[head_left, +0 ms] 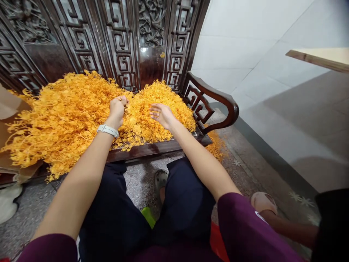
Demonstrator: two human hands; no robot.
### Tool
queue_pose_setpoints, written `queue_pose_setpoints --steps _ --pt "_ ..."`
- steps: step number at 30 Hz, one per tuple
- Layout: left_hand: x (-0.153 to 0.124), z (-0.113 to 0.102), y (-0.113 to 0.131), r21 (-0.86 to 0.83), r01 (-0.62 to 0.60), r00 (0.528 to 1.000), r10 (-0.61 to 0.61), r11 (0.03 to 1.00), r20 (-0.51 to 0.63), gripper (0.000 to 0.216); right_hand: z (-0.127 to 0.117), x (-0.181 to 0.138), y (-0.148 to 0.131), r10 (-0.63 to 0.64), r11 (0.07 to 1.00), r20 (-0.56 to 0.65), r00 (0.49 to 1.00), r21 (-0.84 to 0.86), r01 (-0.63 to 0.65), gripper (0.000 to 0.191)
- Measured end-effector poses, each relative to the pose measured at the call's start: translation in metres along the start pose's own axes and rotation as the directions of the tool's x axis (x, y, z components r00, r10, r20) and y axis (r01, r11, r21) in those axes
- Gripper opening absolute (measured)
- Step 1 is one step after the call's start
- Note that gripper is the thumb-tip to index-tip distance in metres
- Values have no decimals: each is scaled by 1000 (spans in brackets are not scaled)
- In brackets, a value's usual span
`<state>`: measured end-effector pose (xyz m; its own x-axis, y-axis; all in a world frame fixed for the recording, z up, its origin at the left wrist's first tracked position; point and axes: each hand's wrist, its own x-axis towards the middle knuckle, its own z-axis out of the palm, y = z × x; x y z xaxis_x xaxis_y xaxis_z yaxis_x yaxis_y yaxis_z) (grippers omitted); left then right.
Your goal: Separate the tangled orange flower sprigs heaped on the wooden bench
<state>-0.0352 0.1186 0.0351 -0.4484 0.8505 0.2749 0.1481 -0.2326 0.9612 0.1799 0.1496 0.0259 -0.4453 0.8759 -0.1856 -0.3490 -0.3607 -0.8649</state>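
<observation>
A large heap of orange-yellow plastic sprigs (65, 112) covers the seat of a dark carved wooden bench (152, 147). My left hand (117, 108), with a white watch on its wrist, is closed in a pinch on a sprig at the top of the heap. My right hand (161, 114) hovers just to the right of it over the smaller right-hand mound (160, 98), fingers stretched out and apart, holding nothing.
The bench's carved armrest (215, 105) curves out on the right, with a few sprigs spilled on the floor (216, 145) below it. Brown cardboard (8, 105) lies at the left. Another person's foot in a pink slipper (263, 202) is at lower right. A wooden tabletop edge (319, 60) juts in at upper right.
</observation>
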Motion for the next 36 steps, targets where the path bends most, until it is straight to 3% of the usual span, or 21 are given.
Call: queue_pose_setpoints --steps 3,7,10,15,18,23,28,36 --pt "-13 16 10 -92 69 998 -68 993 11 26 2 -2 -5 -43 999 -1 999 7 43 34" --pt "-27 29 18 -28 68 981 -62 997 183 31 4 -7 -9 -11 998 148 989 59 2 55" --pt "-34 31 21 95 55 948 -82 994 306 46 6 -8 -6 -60 998 176 982 44 53 46" --pt "-41 30 25 267 -42 898 -81 963 433 56 0 -2 -3 -147 988 53 988 -34 149 23" --pt "-45 31 27 251 -53 894 -66 966 443 52 -5 0 -1 -155 984 44 987 -82 158 26" --pt "-48 31 30 256 -105 889 -25 961 458 55 -4 -2 5 -46 990 69 997 -130 54 37" --pt "-50 32 33 208 -146 841 10 967 541 53 -5 -2 8 -140 967 105 985 -198 159 36" --pt "-48 30 35 231 -102 827 -47 968 561 42 -15 4 4 -185 975 -75 980 -139 174 38"
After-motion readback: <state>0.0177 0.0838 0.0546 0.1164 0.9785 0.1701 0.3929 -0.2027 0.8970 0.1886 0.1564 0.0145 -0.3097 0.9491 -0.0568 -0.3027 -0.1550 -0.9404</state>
